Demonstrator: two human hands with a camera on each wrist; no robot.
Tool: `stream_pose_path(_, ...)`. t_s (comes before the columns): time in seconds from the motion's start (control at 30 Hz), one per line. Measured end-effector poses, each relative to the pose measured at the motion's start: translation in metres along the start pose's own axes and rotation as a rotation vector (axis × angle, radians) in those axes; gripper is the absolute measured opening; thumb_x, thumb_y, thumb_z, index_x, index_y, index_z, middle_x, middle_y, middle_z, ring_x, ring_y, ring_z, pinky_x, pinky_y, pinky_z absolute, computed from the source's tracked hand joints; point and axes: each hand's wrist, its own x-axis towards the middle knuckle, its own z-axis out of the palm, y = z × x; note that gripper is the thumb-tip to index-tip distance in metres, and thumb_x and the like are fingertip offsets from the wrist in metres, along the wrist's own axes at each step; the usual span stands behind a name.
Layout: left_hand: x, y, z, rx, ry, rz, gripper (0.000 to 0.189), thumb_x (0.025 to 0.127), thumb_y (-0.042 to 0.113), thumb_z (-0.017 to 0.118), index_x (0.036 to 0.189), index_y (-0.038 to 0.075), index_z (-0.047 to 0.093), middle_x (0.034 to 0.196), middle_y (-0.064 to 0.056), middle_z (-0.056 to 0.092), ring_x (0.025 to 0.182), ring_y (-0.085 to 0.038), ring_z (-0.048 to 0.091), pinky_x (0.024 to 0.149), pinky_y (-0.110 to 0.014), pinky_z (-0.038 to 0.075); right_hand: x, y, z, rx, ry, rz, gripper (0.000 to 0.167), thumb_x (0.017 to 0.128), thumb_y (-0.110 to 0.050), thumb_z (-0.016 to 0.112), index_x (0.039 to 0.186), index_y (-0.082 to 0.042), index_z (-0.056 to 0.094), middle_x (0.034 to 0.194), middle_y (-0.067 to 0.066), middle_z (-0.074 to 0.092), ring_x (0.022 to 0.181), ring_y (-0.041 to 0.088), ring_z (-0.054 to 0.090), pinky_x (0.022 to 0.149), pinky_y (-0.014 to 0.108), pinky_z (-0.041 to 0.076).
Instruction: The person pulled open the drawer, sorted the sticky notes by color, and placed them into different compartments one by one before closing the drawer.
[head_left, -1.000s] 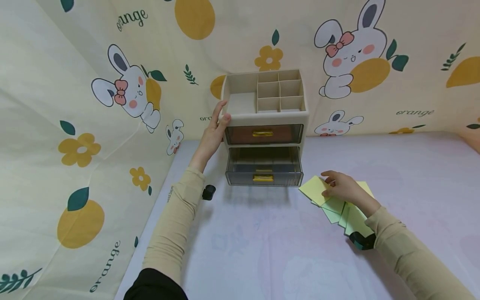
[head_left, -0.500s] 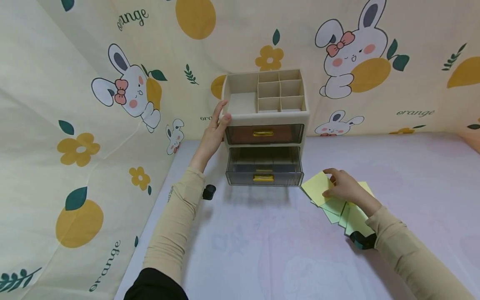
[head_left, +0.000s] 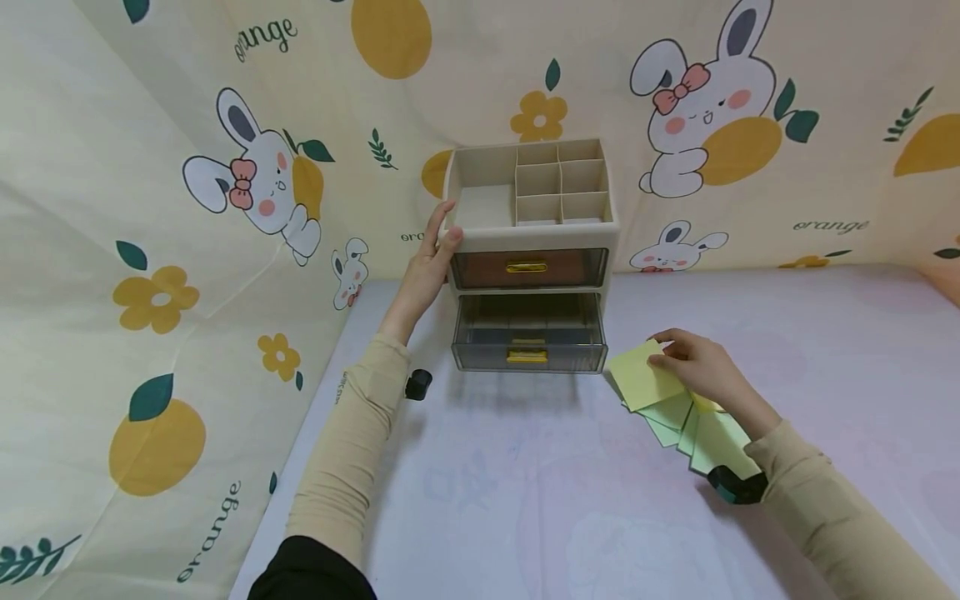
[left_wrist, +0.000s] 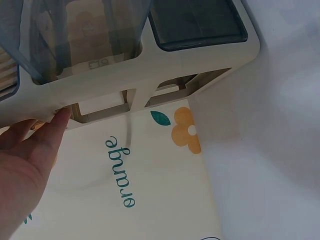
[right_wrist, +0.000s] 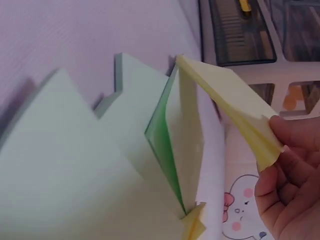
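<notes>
A white desk organizer (head_left: 536, 237) with drawers stands by the back wall; its lower grey drawer (head_left: 528, 333) is pulled out. My left hand (head_left: 422, 275) rests on its left side near the front corner, fingers mostly straight; the left wrist view shows the hand (left_wrist: 25, 165) touching the organizer's edge. My right hand (head_left: 701, 367) pinches a pale yellow sticky note pad (head_left: 641, 377) between thumb and fingers. In the right wrist view this pad (right_wrist: 230, 95) tilts up, its far corner by a fan of pale green sticky note pads (right_wrist: 120, 150).
The upper brown drawer (head_left: 487, 271) is closed. On top sit divided compartments (head_left: 537, 179). The green pads (head_left: 716, 446) lie fanned on the pale table (head_left: 525, 492) under the right hand. Patterned cloth (head_left: 495, 50) covers the walls.
My right hand has shifted slightly right and up, tilting the yellow pad and drawing it a little to the right. My left hand and the organizer have stayed put.
</notes>
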Motion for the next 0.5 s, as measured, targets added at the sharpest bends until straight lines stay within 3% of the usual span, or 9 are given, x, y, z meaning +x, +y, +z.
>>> stream_pose_path(0.2, 0.000, 0.000, 0.000, -0.007, -0.005, -0.005, 0.070, 0.064, 0.091, 0.030, 0.128, 0.070, 0.015, 0.157, 0.004, 0.015, 0.140, -0.030, 0.030, 0.093, -0.053, 0.044, -0.005, -0.006, -0.009, 0.072, 0.069, 0.009, 0.042, 0.093, -0.031, 0.058, 0.127, -0.009, 0.052, 0.095, 0.016, 0.066, 0.075, 0.013, 0.056, 0.063, 0.026, 0.041)
stream_pose_path(0.4, -0.001, 0.000, -0.001, -0.014, -0.006, -0.006, 0.066, 0.064, 0.091, 0.031, 0.126, 0.072, 0.015, 0.158, 0.004, 0.015, 0.140, -0.031, 0.029, 0.093, -0.054, 0.043, -0.011, -0.011, -0.018, 0.272, 0.145, 0.056, 0.030, 0.091, -0.034, 0.059, 0.118, -0.021, 0.055, 0.077, -0.017, 0.062, 0.067, 0.001, 0.053, 0.058, 0.021, 0.044)
stream_pose_path(0.5, -0.001, 0.000, -0.001, -0.014, -0.005, -0.006, 0.067, 0.064, 0.091, 0.031, 0.127, 0.071, 0.015, 0.158, 0.004, 0.015, 0.140, -0.031, 0.029, 0.093, -0.054, 0.043, -0.014, -0.014, -0.024, 0.385, 0.185, 0.068, 0.019, 0.091, -0.032, 0.060, 0.109, -0.027, 0.057, 0.074, -0.025, 0.061, 0.066, -0.002, 0.055, 0.059, 0.018, 0.046)
